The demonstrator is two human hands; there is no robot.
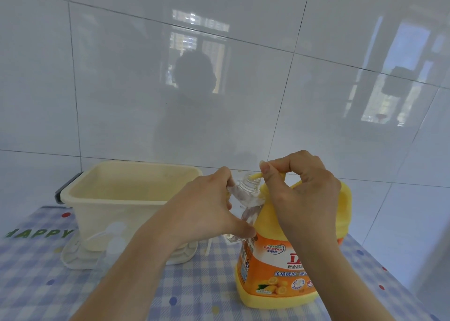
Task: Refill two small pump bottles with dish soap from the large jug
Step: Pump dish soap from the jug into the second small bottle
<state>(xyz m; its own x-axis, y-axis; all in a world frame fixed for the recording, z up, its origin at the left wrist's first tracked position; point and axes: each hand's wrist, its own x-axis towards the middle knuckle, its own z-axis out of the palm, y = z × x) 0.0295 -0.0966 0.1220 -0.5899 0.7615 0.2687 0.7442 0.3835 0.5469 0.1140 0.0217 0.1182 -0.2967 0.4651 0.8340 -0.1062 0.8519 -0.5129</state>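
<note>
Yellow jug (280,267) upright on checked cloth (194,284), near right. Clear pump bottle (243,195) at jug's left shoulder, long axis steep, neck up-right. Left hand (207,211) grips bottle body. Right hand (299,189) pinches thin yellow strip (257,175) at neck. Cream tub (117,199) behind, left.

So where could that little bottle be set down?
Bare cloth lies at the front, between the tray and the jug, and right of the jug. Crowded: between tub and jug, where the left hand holds the bottle and the right hand pinches a yellow strip at the jug's top.
</note>
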